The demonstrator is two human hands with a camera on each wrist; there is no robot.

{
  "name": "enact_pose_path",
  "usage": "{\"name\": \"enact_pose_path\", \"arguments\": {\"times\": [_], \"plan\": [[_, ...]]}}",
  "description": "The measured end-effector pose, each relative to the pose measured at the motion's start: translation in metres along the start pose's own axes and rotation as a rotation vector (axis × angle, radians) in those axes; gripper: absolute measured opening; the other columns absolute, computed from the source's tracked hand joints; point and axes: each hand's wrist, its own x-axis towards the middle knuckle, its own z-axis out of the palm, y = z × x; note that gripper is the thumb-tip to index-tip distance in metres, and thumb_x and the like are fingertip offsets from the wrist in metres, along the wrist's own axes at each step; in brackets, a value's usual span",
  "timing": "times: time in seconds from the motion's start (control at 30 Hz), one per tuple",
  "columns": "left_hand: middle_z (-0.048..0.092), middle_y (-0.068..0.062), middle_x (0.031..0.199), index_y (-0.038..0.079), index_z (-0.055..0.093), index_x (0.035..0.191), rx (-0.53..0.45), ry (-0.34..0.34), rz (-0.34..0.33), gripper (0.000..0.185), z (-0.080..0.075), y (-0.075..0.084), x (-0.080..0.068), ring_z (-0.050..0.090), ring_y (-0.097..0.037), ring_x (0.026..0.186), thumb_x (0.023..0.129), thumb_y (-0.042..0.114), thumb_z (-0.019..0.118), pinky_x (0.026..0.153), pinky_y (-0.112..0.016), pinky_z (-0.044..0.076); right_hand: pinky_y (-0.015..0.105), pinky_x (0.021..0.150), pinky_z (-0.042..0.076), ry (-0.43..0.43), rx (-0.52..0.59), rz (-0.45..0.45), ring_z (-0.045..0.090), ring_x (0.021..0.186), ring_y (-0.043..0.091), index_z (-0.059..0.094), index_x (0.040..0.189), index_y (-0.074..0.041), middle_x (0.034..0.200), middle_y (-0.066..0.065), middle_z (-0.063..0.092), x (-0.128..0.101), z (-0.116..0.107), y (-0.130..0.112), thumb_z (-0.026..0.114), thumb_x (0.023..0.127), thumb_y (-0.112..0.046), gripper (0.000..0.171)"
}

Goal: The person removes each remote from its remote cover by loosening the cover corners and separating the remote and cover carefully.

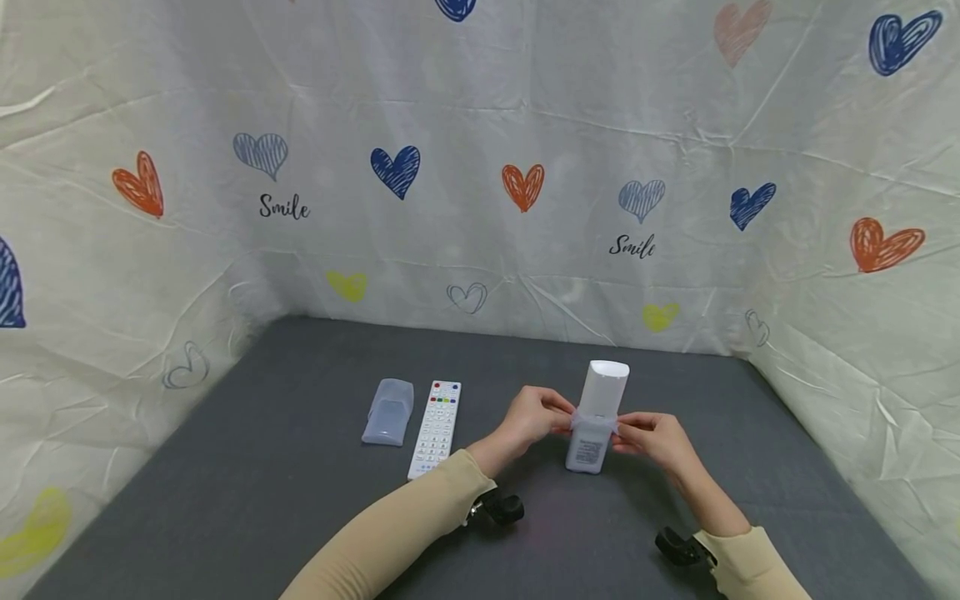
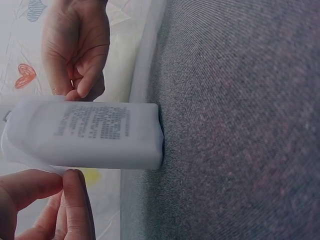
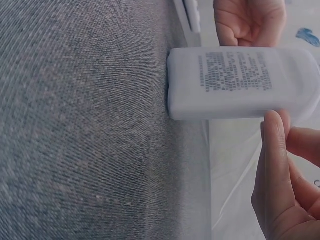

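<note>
I view a grey table (image 1: 225, 500) enclosed by a white heart-printed cloth backdrop (image 1: 480, 125). A white remote (image 1: 597, 417) stands upright on its lower end near the table's middle, printed back toward me, long axis vertical and leaning slightly away. A translucent silicone sleeve (image 1: 589, 442) covers its lower half; the upper half is bare. My left hand (image 1: 528, 418) pinches the sleeve's rim on the remote's left flank, and my right hand (image 1: 656, 439) pinches the rim on the right flank, thumb and forefinger pressed together on the film. The remote lies directly between the two hands, equally near to both. Well to the left lie a second remote (image 1: 435, 427), buttons up, and just beside it a spare sleeve (image 1: 388, 412).
</note>
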Motion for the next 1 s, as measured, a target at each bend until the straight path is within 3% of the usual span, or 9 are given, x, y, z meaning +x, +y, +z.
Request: {"name": "enact_pose_path", "arguments": {"times": [0.4, 1.0], "plan": [[0.071, -0.013, 0.081, -0.003, 0.070, 0.086, 0.029, -0.010, 0.001, 0.009, 0.000, -0.004, -0.001, 0.068, -0.017, 0.069, 0.077, -0.006, 0.071, 0.068, -0.036, 0.059, 0.034, 0.073, 0.059, -0.040, 0.030, 0.001, 0.068, 0.071, 0.012, 0.055, 0.115, 0.020, 0.084, 0.011, 0.069, 0.001, 0.000, 0.006, 0.056, 0.092, -0.001, 0.030], [0.072, -0.015, 0.082, -0.004, 0.070, 0.086, 0.030, -0.016, -0.005, 0.010, 0.000, -0.009, -0.004, 0.069, -0.019, 0.069, 0.076, -0.007, 0.071, 0.067, -0.036, 0.059, 0.029, 0.069, 0.059, -0.054, 0.037, 0.017, 0.068, 0.071, 0.012, 0.055, 0.114, 0.020, 0.083, 0.010, 0.069, 0.001, 0.002, 0.013, 0.056, 0.092, -0.001, 0.030]]}}
